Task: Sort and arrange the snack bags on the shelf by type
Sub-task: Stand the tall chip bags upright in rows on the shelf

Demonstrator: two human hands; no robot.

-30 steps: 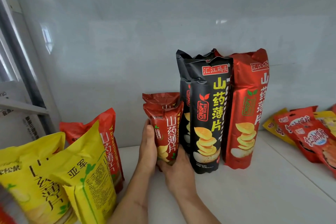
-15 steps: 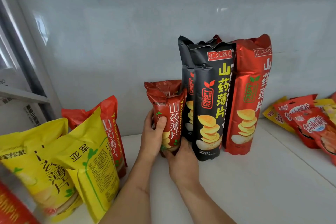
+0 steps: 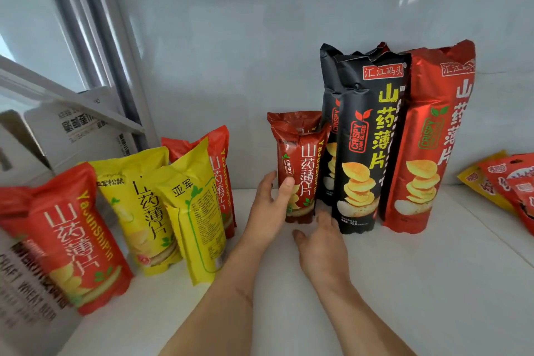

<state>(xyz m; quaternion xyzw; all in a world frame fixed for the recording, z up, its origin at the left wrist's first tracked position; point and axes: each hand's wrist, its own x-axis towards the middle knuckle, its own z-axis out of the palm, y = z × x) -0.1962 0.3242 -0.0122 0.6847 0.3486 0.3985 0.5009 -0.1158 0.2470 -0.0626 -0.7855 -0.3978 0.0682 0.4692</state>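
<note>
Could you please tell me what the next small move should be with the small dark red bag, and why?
Probably release it: the small dark red foil snack bag already stands upright beside the tall black foil bag, the left hand gripping its side.

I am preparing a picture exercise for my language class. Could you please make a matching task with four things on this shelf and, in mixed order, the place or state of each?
Things:
1. small dark red bag
2. tall black bag
3. tall red bag
4. yellow bags

Places or states:
A. standing at the left, among short red bags
B. held by the left hand
C. standing right of the tall black bag
D. standing between the small bag and the tall red bag

Pairs: 1-B, 2-D, 3-C, 4-A
</note>
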